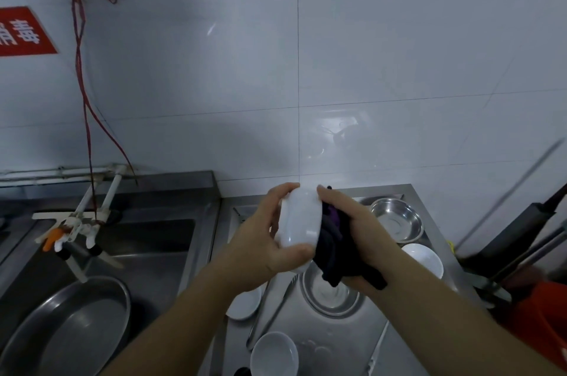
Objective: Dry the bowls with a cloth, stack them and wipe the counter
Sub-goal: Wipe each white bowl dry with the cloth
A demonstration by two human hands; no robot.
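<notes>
My left hand [260, 240] grips a white bowl [299, 219] on its side, above the steel counter [343, 335]. My right hand [359, 231] presses a dark purple cloth [333, 240] against the bowl's open side. Below on the counter lie a steel bowl [329, 292], a second steel bowl [397, 219] at the back, a white bowl [425, 259] on the right, a white bowl [274, 354] near the front, and a white dish [245, 303] partly hidden under my left forearm.
A steel sink [132, 249] with a large round steel pan [67, 332] lies at the left, with taps [73, 228] above it. Metal tongs [270, 314] rest on the counter. Dark handles [521, 240] and an orange bucket [540, 323] stand at the right. White tiled wall behind.
</notes>
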